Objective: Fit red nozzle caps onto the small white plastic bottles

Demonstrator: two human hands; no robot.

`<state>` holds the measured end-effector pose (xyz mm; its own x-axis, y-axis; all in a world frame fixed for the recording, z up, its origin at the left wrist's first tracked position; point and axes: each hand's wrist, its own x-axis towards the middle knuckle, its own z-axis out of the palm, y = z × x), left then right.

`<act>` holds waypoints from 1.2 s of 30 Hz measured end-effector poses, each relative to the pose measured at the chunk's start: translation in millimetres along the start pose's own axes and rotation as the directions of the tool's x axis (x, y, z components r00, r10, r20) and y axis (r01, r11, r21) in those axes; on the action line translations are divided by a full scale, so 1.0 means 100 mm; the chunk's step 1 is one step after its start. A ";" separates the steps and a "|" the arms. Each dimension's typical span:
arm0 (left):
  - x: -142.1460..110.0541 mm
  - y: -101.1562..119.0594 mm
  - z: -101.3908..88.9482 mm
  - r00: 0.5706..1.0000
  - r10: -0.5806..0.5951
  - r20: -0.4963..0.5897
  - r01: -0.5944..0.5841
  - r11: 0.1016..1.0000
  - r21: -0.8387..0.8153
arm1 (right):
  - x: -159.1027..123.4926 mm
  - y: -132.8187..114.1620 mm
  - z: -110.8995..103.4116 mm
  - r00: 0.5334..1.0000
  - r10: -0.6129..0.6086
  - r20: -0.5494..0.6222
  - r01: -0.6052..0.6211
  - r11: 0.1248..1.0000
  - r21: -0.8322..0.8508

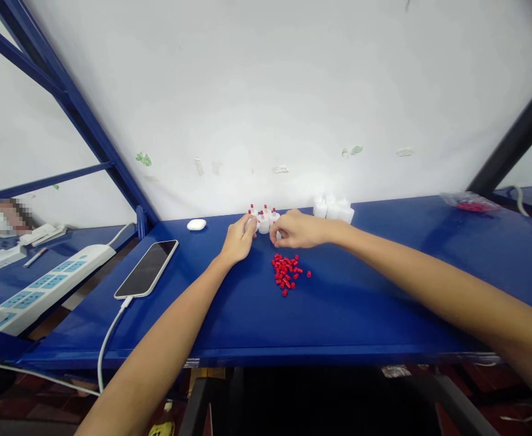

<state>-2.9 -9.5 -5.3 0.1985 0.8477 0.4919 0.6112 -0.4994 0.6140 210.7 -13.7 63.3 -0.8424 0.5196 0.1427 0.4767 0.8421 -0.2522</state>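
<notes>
Several small white squeeze bottles (pixel 263 226) with red caps stand upright in a group near the wall. My left hand (pixel 239 239) is closed at the group's left side, its fingers around a white bottle that they mostly hide. At the right side of the group, my right hand (pixel 295 229) is curled with its fingertips together and pointing down. Whatever those fingers hold is hidden. Nearer to me than both hands lies a loose pile of small red caps (pixel 285 271), with a few scattered at its right edge.
More white bottles (pixel 334 209) without visible red caps stand behind my right forearm. A white phone (pixel 148 269) on a charging cable and a white earbud case (pixel 196 224) lie at left. A clear bag with red pieces (pixel 470 204) is far right. Blue shelf posts flank the blue table (pixel 339 321).
</notes>
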 end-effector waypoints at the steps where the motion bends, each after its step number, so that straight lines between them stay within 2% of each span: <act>1: -0.01 0.00 -0.01 0.998 0.031 0.046 -0.034 0.997 0.072 | 0.00 0.00 0.02 1.000 -0.003 0.031 0.003 1.000 -0.007; 4: -0.02 0.03 -0.02 0.981 0.085 0.173 -0.126 0.962 0.241 | 0.01 0.02 0.09 0.994 -0.045 0.097 0.042 0.999 0.034; 7: -0.01 0.06 -0.02 0.976 0.091 0.199 -0.147 0.947 0.284 | 0.03 0.05 0.15 0.989 -0.072 0.130 0.062 0.995 0.079; 10: -0.01 0.06 -0.03 0.975 0.083 0.206 -0.140 0.949 0.283 | 0.04 0.08 0.20 0.988 -0.057 0.144 0.050 0.998 0.048; 16: -0.01 0.06 -0.03 0.983 0.059 0.176 -0.104 0.961 0.255 | 0.08 0.13 0.32 0.998 0.035 0.048 -0.027 0.987 -0.159; 18: 0.00 0.06 -0.02 0.987 0.058 0.149 -0.091 0.971 0.222 | 0.09 0.14 0.34 0.999 0.045 -0.004 -0.046 0.988 -0.150; 21: 0.02 0.05 -0.02 0.995 0.018 0.100 -0.030 0.992 0.123 | 0.12 0.15 0.33 0.975 0.098 -0.199 -0.090 0.995 0.052; 23: 0.03 0.05 -0.02 0.997 -0.019 0.074 0.016 0.999 0.034 | 0.13 0.13 0.30 0.913 0.190 -0.361 -0.082 0.952 0.294; 25: 0.04 0.06 -0.02 0.997 -0.045 0.068 0.048 0.998 -0.045 | 0.14 0.10 0.28 0.855 0.280 -0.436 -0.015 0.855 0.519; 27: 0.04 0.08 -0.02 0.996 -0.054 0.074 0.063 0.991 -0.118 | 0.15 0.07 0.27 0.844 0.314 -0.434 0.059 0.750 0.659; 29: 0.03 0.09 0.01 0.994 -0.071 0.083 0.086 0.976 -0.200 | 0.16 0.04 0.26 0.865 0.283 -0.414 0.113 0.694 0.711; 32: 0.03 0.09 0.06 0.989 -0.121 0.089 0.146 0.914 -0.377 | 0.17 0.03 0.27 0.887 0.203 -0.415 0.172 0.689 0.704; 36: 0.04 0.12 0.14 0.981 -0.161 0.108 0.194 0.791 -0.580 | 0.19 0.03 0.27 0.875 0.215 -0.435 0.205 0.649 0.733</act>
<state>15.5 -9.4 -4.5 0.1788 0.9314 0.3170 0.0777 -0.3345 0.9392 189.6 -4.8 39.5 -0.5250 0.6984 0.4865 -0.0473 0.5467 -0.8360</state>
